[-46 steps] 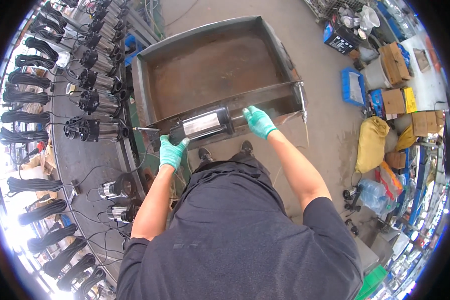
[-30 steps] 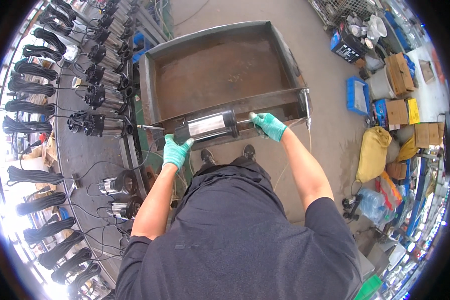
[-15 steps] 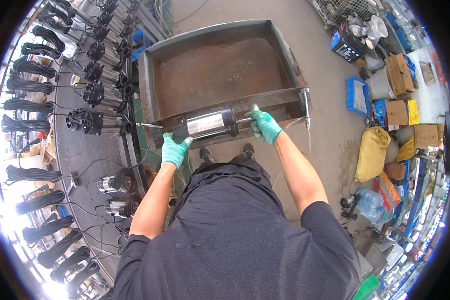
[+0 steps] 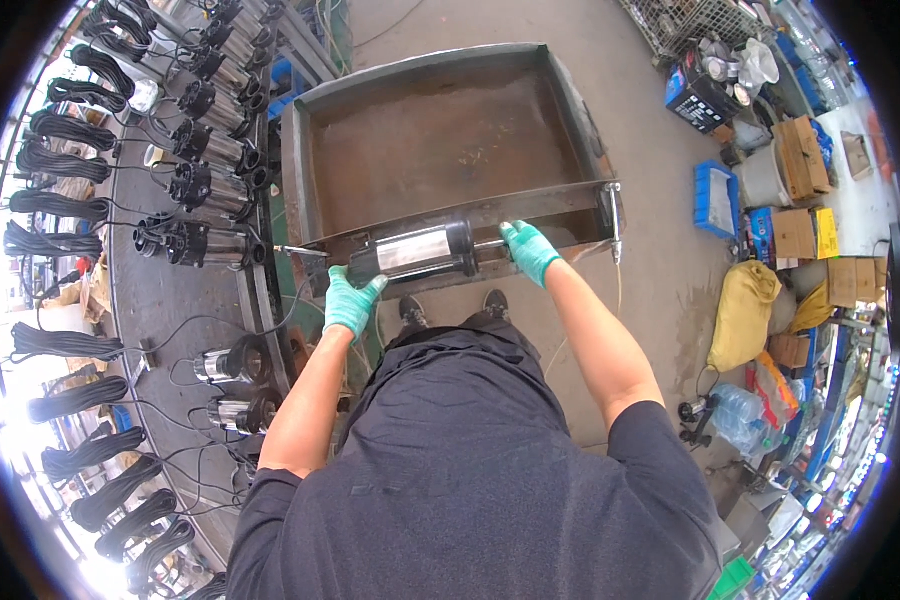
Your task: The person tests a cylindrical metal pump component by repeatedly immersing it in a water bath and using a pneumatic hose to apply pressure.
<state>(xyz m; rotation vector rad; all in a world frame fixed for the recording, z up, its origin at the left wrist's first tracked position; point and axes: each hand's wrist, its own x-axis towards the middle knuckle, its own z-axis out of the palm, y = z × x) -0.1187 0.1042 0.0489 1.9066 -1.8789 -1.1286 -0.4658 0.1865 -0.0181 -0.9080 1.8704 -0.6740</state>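
Note:
A silver and black submersible pump [image 4: 413, 252] lies on its side across the near ledge of a metal water tank [image 4: 432, 198]. My left hand [image 4: 352, 304], in a green glove, grips its black left end, the thumb along the near side. From the pump's right end sticks out a thin metal shaft [image 4: 491, 244]. My right hand [image 4: 532, 250], also gloved in green, is closed around the outer end of that shaft; its fingertips are partly hidden.
On the left, a dark bench [image 4: 175, 310] carries rows of similar pumps [image 4: 205, 187] and coiled black cables [image 4: 65, 343]. A metal rod fitting [image 4: 615, 222] stands at the tank's right corner. A blue crate [image 4: 715, 200], cartons and a yellow sack [image 4: 744, 315] are at the right.
My right hand has turned on the shaft, its raised thumb coming down. The pump and my left hand stay nearly where they were.

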